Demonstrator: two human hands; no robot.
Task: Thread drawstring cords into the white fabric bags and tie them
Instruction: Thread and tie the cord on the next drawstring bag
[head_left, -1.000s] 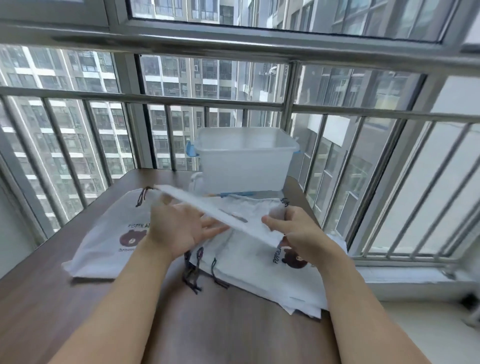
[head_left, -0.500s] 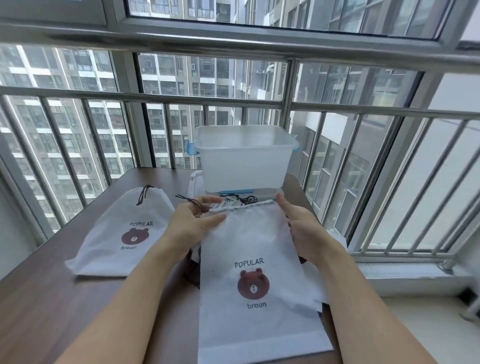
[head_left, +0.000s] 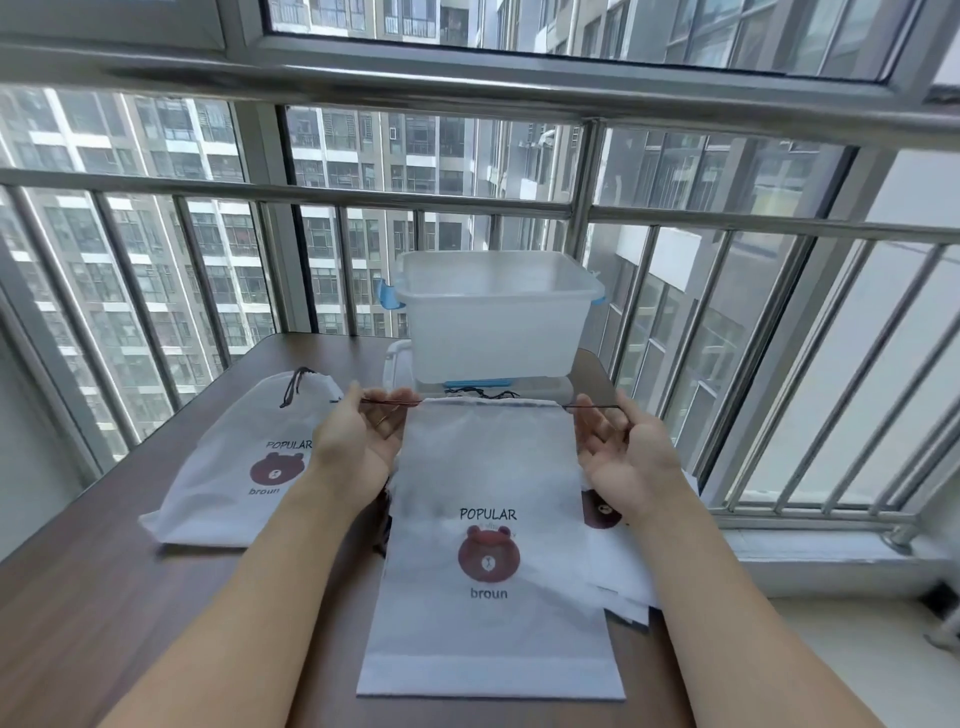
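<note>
White fabric bags are lying on the brown wooden table: one flat centre bag printed with a brown bear, one finished bag to its left with its neck gathered and a dark cord knotted at the top, and a stack of further bags peeking out from under the centre bag's right edge, too overlapped to count. Two dark cord ends are showing, one at each top corner of the centre bag.

Behind the centre bag one translucent plastic bin with blue clips is standing on its lid. The table is sitting against a window with steel railing bars, apartment blocks beyond.

The left hand is hovering at the centre bag's upper left corner, thumb and forefinger pinching the left drawstring cord, which is running taut into the bag's top hem. The right hand is at the upper right corner, palm up, fingertips pinching the right drawstring cord, pulled straight outward from the hem. The other fingers of both hands are loosely curled.
</note>
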